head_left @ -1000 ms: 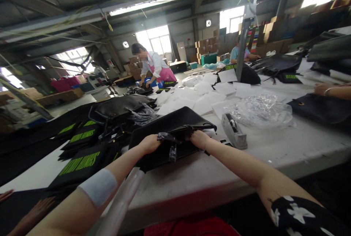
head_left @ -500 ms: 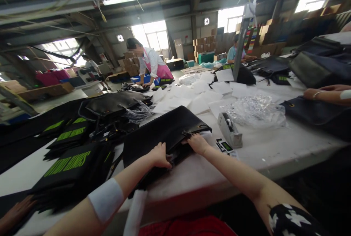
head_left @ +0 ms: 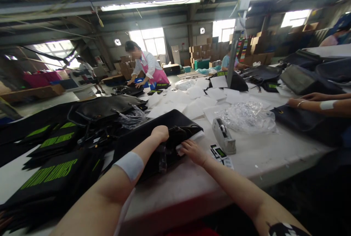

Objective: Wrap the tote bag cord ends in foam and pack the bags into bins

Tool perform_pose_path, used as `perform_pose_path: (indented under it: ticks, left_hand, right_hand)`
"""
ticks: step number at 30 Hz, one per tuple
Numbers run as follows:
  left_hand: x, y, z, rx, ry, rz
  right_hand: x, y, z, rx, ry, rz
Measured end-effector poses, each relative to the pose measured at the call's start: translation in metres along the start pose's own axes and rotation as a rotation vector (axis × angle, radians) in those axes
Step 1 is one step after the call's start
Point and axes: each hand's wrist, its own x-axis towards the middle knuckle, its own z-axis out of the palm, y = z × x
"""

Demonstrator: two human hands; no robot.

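A black handbag point(head_left: 142, 128) lies at the table's near edge, its mouth toward me and partly open. My left hand point(head_left: 161, 133) is closed in a fist at the bag's mouth, gripping its edge or strap; which one is hidden. Below that fist hangs a dark strip in clear wrapping point(head_left: 162, 161). My right hand point(head_left: 194, 152) has its fingers bent over the right end of the mouth, gripping the bag there. Whitish material shows at those fingertips, and white paper point(head_left: 199, 137) sticks out just above them.
Right of the bag stands a grey tape dispenser point(head_left: 224, 139), with small black cards point(head_left: 219, 152) beside it. Crumpled clear plastic point(head_left: 248, 117) and white sheets point(head_left: 189, 98) lie behind. Folded black bags with green lettering point(head_left: 52, 177) are stacked left. A co-worker's hands point(head_left: 298, 102) touch another bag at right.
My left hand has moved up from the bag's near edge onto its mouth and closed into a fist. My right hand has shifted slightly lower along the opening. The view has turned a little right.
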Motion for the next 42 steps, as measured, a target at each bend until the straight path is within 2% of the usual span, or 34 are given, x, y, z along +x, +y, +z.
perform_pose_path:
  ticks: [4, 12, 15, 18, 21, 23, 26, 30, 33, 37, 42]
  left_hand:
    - [0.013, -0.021, -0.021, 0.010, -0.012, 0.012]
    - [0.014, -0.016, -0.018, 0.041, -0.002, 0.023]
    - [0.014, -0.025, -0.022, 0.029, -0.003, 0.032]
    - [0.014, -0.038, -0.028, 0.011, -0.009, 0.040]
    - [0.013, -0.045, -0.032, 0.002, -0.013, 0.040]
    - [0.012, -0.043, -0.033, 0.003, -0.010, 0.044]
    - [0.008, -0.035, -0.030, 0.011, -0.009, 0.055]
    - [0.004, -0.027, -0.023, 0.022, -0.020, 0.064]
    - [0.001, -0.023, -0.016, 0.026, -0.033, 0.063]
    - [-0.004, -0.019, -0.005, 0.027, -0.051, 0.076]
    - [-0.006, -0.013, 0.006, 0.035, -0.067, 0.097]
  right_hand:
    - [-0.002, 0.003, 0.004, -0.072, 0.155, -0.009]
    - [0.027, 0.010, -0.013, -0.063, 0.062, 0.051]
    - [0.021, 0.014, -0.013, -0.006, 0.163, 0.010]
    - [0.009, 0.020, -0.012, 0.025, 0.307, 0.032]
    - [0.007, 0.021, -0.015, 0.019, 0.348, 0.070]
    - [0.015, 0.018, -0.021, 0.002, 0.311, 0.095]
    - [0.033, 0.007, -0.033, 0.003, 0.168, 0.186]
    - [0.058, -0.005, -0.048, 0.050, -0.101, 0.398]
    - [0.073, 0.002, -0.053, 0.135, -0.241, 0.568]
    - [0.079, 0.021, -0.046, 0.126, -0.323, 0.720]
    - [0.069, 0.018, -0.027, 0.138, -0.383, 0.699]
